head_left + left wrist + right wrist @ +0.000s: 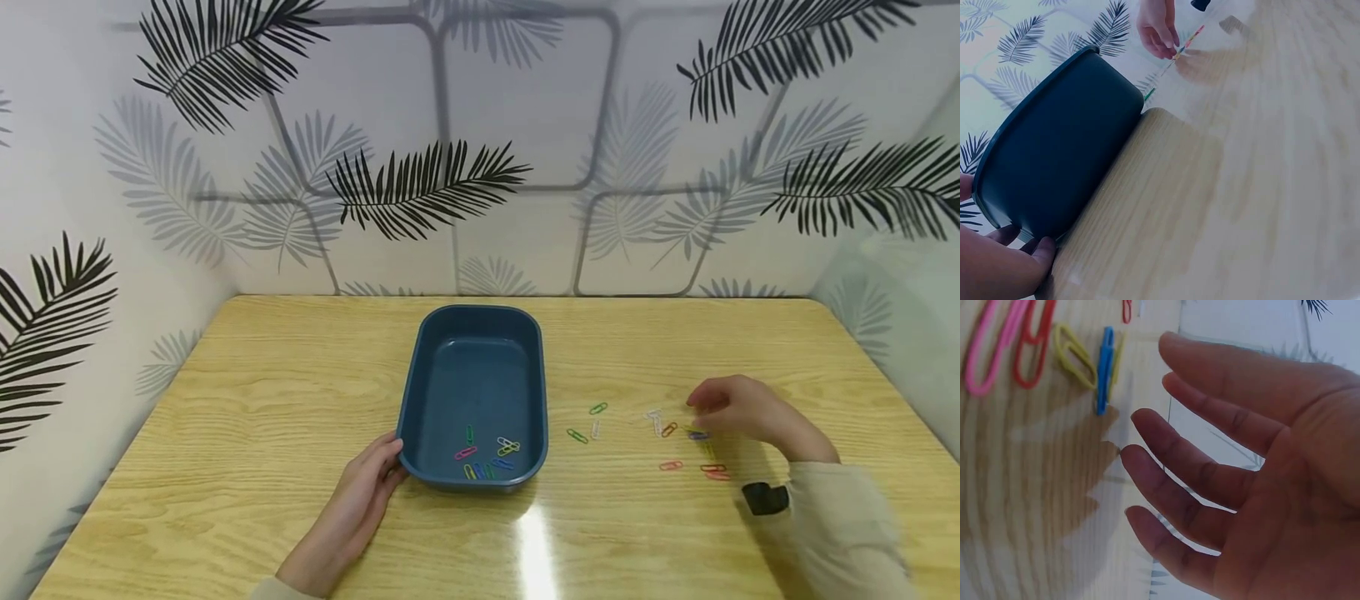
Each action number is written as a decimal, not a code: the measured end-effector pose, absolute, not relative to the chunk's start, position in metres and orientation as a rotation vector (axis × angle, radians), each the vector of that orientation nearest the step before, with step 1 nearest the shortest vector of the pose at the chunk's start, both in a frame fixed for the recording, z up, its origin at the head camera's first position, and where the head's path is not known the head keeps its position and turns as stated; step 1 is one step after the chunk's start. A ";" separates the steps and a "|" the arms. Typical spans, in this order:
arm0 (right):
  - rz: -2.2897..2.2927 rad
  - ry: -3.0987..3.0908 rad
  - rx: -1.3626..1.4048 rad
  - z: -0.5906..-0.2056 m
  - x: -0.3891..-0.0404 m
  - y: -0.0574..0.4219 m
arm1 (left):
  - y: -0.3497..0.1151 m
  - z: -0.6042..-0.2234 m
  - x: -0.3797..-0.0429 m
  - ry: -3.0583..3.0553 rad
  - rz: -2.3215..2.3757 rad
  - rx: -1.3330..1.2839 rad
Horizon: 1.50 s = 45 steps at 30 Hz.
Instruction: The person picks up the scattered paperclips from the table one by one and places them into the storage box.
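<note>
A dark blue plastic tray (480, 379) lies on the table with several coloured paper clips (506, 447) gathered at its near end. My left hand (360, 492) grips the tray's near left corner, thumb at the rim and fingers against the outer wall, as the left wrist view also shows. To the right of the tray, my right hand (742, 412) hovers over scattered clips, palm facing them and fingers loosely bent, holding nothing. Closest to its fingertips in the right wrist view are a blue paper clip (1104, 372) and a yellow paper clip (1074, 356).
Pink clips (671, 466), white clips (654, 417) and green clips (577, 436) are spread over the wooden table (300, 375) between tray and right hand. A leaf-patterned wall covering (517, 125) rises behind the table's back edge. A black band sits at the right wrist.
</note>
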State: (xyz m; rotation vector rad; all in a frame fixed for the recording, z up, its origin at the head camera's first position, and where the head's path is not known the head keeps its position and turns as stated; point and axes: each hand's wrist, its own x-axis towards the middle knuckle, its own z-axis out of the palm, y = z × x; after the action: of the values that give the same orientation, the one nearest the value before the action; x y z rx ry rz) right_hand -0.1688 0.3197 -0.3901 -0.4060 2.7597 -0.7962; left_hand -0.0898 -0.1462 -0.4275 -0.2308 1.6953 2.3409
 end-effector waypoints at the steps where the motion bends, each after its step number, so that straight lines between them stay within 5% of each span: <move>1: -0.795 2.753 -0.405 -0.392 -0.169 0.318 | -0.146 -0.427 -0.090 1.696 2.340 -0.231; 45: -0.746 2.847 -0.388 -0.395 -0.167 0.300 | -0.146 -0.427 -0.090 1.698 2.337 -0.231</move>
State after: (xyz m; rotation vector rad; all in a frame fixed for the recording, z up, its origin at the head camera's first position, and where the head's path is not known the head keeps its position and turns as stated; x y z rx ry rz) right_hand -0.1667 0.3003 -0.3948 -0.3879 2.8466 -0.7465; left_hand -0.0901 -0.1462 -0.4273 -0.2312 1.6979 2.3369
